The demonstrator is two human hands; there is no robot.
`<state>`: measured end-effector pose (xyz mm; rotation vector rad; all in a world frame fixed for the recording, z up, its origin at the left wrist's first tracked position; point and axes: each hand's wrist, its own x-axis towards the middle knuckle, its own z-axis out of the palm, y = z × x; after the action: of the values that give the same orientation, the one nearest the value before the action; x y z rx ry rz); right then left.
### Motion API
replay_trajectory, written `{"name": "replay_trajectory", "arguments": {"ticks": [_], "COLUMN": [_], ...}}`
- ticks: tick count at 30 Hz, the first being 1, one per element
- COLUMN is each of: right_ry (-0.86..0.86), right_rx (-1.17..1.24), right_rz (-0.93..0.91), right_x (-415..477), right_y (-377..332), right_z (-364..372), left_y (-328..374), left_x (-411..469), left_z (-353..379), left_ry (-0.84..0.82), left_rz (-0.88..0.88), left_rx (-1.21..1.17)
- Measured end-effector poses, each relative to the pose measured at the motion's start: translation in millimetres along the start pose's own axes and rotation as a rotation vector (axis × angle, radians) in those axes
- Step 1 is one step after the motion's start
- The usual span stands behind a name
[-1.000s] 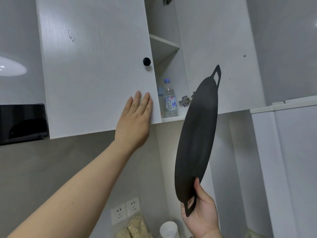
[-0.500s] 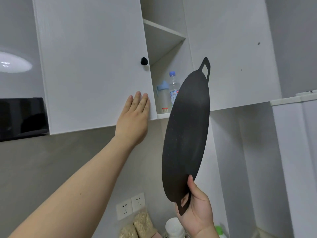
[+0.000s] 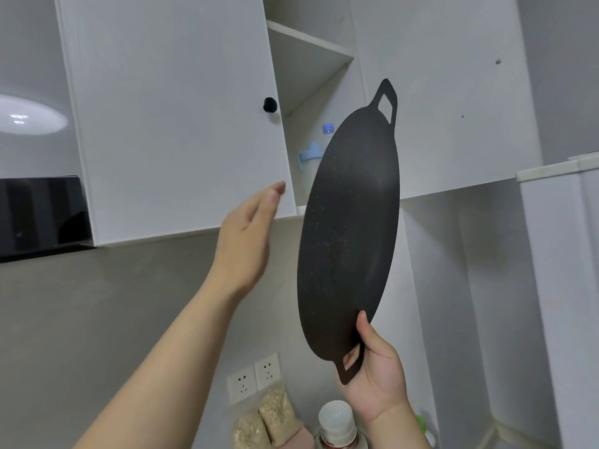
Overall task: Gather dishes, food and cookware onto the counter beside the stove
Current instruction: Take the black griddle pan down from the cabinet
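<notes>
The right hand [image 3: 377,377] grips the lower loop handle of a flat round black speckled griddle pan [image 3: 350,228], held upright on edge. The left hand [image 3: 246,241] hangs spread, just off the white cabinet door [image 3: 168,108].

A single head-worn camera looks forward and steeply upward, close under the cabinet [image 3: 175,118]. Beyond the left hand [image 3: 246,241] fingertips stands the cabinet door; above the right hand [image 3: 376,380] fingers rises the pan [image 3: 350,241], filling the near centre.
</notes>
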<state>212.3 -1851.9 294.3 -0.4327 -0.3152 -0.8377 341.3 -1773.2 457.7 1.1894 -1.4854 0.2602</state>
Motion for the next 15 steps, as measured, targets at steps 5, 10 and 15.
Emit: {"name": "replay_trajectory", "arguments": {"ticks": [5, 10, 15], "right_ry": [-0.008, -0.042, -0.067], "right_rx": [-0.043, -0.162, -0.3], "right_rz": [0.004, 0.019, -0.039], "right_x": [6.6, 17.9, 29.3], "right_y": [-7.1, -7.8, -6.8], "right_z": [6.0, 9.4, 23.4], "left_y": [44.2, 38.6, 20.3], "left_x": [-85.4, -98.4, -98.7], "left_z": [13.2, 28.1, 26.4], "left_ry": [-0.121, 0.075, 0.32], "left_rz": [0.061, -0.072, -0.249], "left_rx": [-0.41, -0.438, -0.555]}}
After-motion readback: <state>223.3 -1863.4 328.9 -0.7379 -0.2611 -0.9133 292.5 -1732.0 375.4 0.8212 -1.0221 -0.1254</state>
